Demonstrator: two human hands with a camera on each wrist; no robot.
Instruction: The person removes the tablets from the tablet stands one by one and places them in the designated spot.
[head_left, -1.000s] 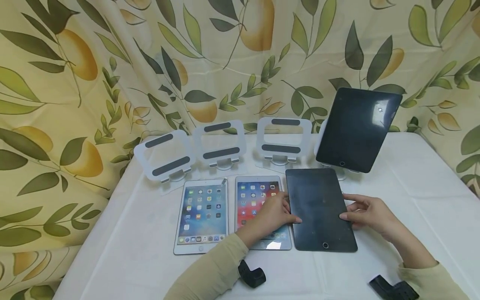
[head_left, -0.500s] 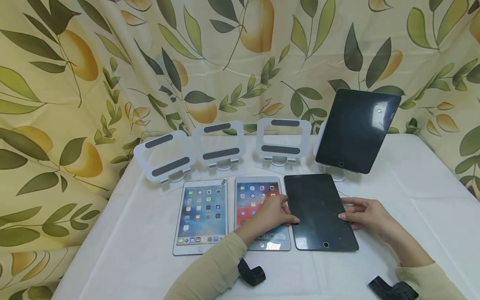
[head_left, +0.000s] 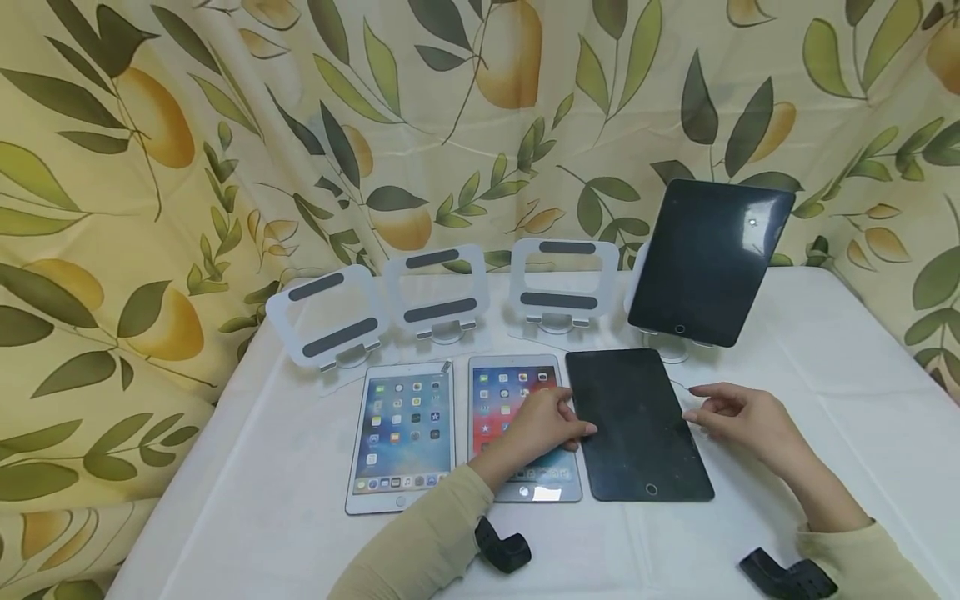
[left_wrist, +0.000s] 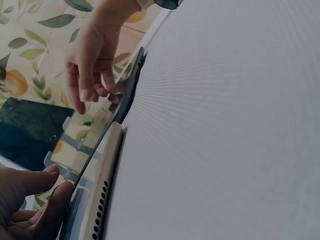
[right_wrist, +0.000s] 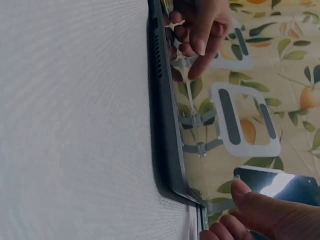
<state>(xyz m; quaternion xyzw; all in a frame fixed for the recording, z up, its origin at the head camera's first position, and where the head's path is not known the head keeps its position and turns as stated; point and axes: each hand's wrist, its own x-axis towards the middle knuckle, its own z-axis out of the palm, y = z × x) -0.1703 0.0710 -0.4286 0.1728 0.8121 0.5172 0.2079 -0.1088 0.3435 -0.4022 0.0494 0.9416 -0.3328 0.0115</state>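
Note:
A black tablet [head_left: 641, 442] with a dark screen lies on the white tablecloth, rightmost in a row of three. My left hand [head_left: 538, 423] is over the tablet with the red and blue screen [head_left: 491, 417], its thumb tip right at the black tablet's left edge. In the right wrist view, that left hand [right_wrist: 207, 30] has loosely bent fingers, gripping nothing. Beside the black tablet's right edge, my right hand [head_left: 750, 423] holds nothing, thumb and forefinger apart. The leftmost tablet [head_left: 405, 442] is white-framed and shows app icons on blue.
Behind the row stand white tablet stands with grey pads: a left one [head_left: 330, 315], a second [head_left: 438, 287] and a third [head_left: 564, 283]. Another black tablet [head_left: 708, 262] leans on a stand at the right. A leaf-and-fruit patterned curtain [head_left: 480, 158] hangs behind the table.
The black tablet's far end has come down onto the cloth, and its top edge has shifted slightly nearer. My right hand has drawn off its right edge. My left hand has barely moved.

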